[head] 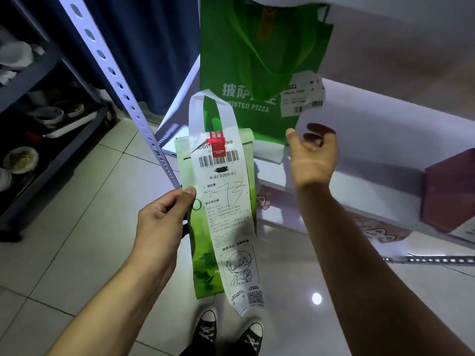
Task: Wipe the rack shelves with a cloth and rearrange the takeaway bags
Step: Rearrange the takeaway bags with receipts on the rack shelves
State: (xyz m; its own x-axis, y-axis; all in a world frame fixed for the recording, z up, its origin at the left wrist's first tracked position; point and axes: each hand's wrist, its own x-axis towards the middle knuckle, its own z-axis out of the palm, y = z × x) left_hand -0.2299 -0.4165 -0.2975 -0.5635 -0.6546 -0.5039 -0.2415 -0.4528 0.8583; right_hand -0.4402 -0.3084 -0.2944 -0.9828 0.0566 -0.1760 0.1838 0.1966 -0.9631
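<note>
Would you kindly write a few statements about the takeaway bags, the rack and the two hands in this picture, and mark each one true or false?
1. The left hand grips the narrow pale green coffee bag by its edge. True.
2. A long white receipt hangs down the front of the coffee bag. True.
3. The right hand holds a cloth. False: it holds nothing and reaches, fingers loosely curled, toward the white rack shelf.
4. The large green pizza bag lies flat on the floor. False: it stands upright on the shelf.
5. A dark red box sits at the right of the shelf. True.
</note>
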